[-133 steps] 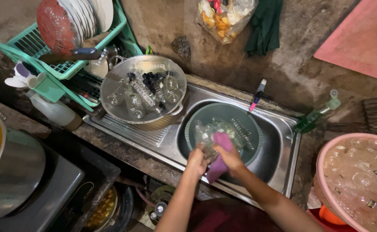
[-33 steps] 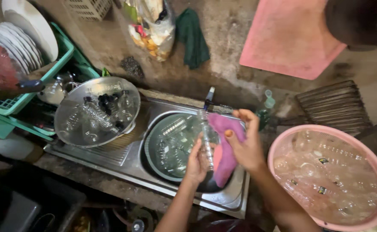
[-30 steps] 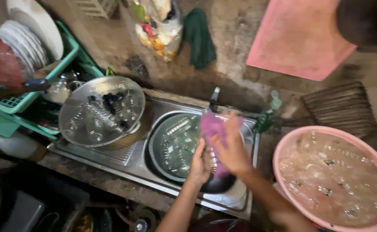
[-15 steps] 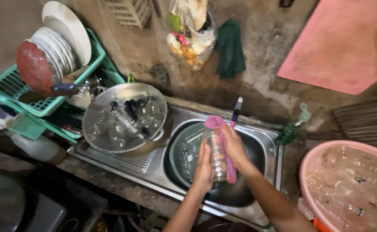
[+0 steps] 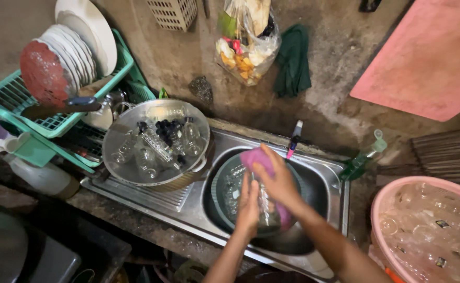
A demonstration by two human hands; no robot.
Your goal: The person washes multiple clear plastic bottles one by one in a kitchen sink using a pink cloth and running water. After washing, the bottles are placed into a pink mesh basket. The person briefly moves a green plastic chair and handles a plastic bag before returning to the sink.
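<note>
Over the steel sink [image 5: 332, 184] my left hand [image 5: 248, 203] grips a clear glass bottle [image 5: 264, 205] from the left side. My right hand [image 5: 278, 181] presses a pink sponge cloth [image 5: 253, 156] around the bottle's top and right side. Below them sits a dark green basin [image 5: 222, 184] with more clear glassware in it. Much of the bottle is hidden by my fingers.
A metal bowl [image 5: 156, 141] of washed bottles rests on the drainboard at left. Behind it stands a green dish rack [image 5: 57, 112] with plates. A pink tub [image 5: 426, 230] of glassware is at the right. A green bottle [image 5: 363, 160] stands by the sink's corner.
The view has swung left, then right, then back. My hands stayed on the bottle over the basin, and the pink cloth has shifted along it toward the top.
</note>
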